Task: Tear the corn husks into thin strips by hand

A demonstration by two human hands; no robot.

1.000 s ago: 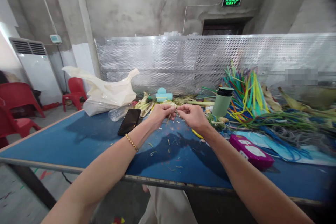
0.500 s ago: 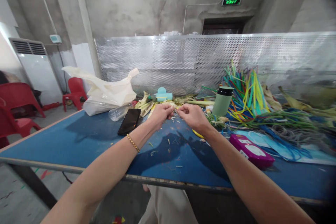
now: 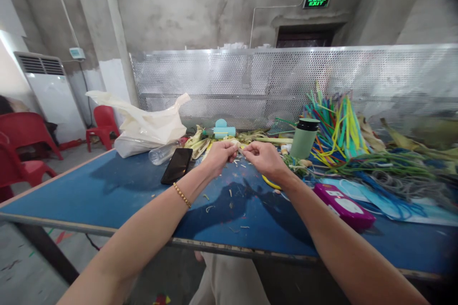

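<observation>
Over the far half of the blue table [image 3: 129, 200], my left hand [image 3: 221, 154] and my right hand [image 3: 264, 155] are close together, a narrow gap between them. Both are closed in a pinch, thumbs against fingers. Something small and pale may be between the fingertips, but it is too small to name. Pale thin scraps [image 3: 231, 193] lie scattered on the tabletop below them. Beside my right wrist is a curved yellow thing [image 3: 271, 182], partly hidden. Dry corn husks [image 3: 197, 144] lie behind and left of my left hand.
Left of my hands are a black phone [image 3: 178, 166], a clear plastic bottle [image 3: 161, 153] and a white plastic bag [image 3: 153, 126]. To the right stand a green tumbler [image 3: 302, 142], a bundle of coloured strips [image 3: 345, 126] and a magenta box [image 3: 345, 205]. A perforated metal panel [image 3: 214, 74] rises behind.
Hardly anything differs. My right hand has shifted very slightly to the right, and the whole view has moved a touch; both hands keep their pinch.
</observation>
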